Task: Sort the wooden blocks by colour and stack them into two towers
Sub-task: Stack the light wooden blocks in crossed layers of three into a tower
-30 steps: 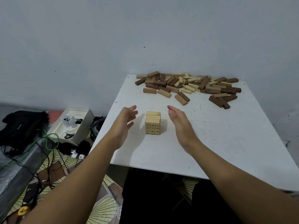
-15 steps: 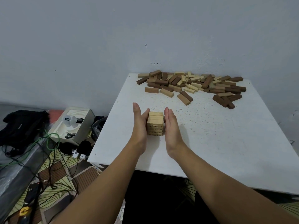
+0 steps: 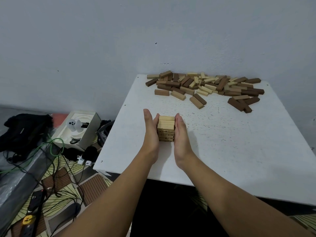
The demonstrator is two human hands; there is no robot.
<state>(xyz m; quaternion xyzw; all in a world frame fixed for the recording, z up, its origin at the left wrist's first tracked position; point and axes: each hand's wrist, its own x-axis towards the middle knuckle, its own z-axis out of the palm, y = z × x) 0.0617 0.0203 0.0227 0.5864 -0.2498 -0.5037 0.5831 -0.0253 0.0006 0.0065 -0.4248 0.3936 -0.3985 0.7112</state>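
Pale-wood tower (image 3: 166,128) between flat left hand (image 3: 150,132), right hand (image 3: 181,134).

Both my forearms reach fwd side by side, w/ my left hand (image 3: 150,132) and right hand (image 3: 181,134) set upright on edge, palms facing each other, fingers straight and together, thumbs up top, pressing flat vs. opposite sides of the light tower (image 3: 166,129).

The room is dim and evenly lit, bluish-grey, with no glare. The white table (image 3: 239,142) is the brightest surface; soft shadows fall on it just right of the hands and blocks. Below its near edge everything sinks to black. Left of the table, the floor bends and softens toward the frame's edge.
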